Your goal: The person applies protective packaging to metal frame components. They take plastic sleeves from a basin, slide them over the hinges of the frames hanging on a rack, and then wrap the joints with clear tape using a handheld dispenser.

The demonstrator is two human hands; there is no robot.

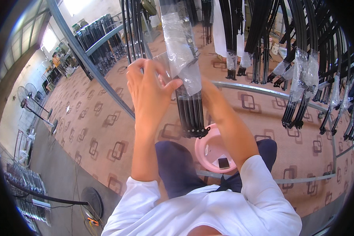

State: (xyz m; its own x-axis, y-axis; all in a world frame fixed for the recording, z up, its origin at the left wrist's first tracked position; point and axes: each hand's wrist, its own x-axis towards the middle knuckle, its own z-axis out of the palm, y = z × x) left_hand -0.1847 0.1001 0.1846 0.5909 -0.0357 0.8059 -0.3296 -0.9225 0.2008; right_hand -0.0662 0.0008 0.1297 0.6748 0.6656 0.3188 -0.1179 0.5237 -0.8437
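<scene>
A bundle of long black strips (190, 114) hangs upright in front of me, its lower ends level with one another. Clear plastic film (181, 51) is wrapped around it above those ends. At the bundle's left side is my left hand (149, 80), fingers curled and closed on a loose edge of the film. Its thumb tip rests against the wrapped bundle. My right forearm (226, 118) reaches up on the right and passes behind the bundle. The bundle hides the fingers of my right hand (205, 88), so what they hold does not show.
Below the bundle, a pink basin (200, 151) holds a small dark object (223, 163). More black bundles (299, 90), some film-wrapped, hang to the right. A metal frame (94, 67) slants past on the left, its lower rail (255, 89) behind the bundle. Fans (25, 103) stand far left.
</scene>
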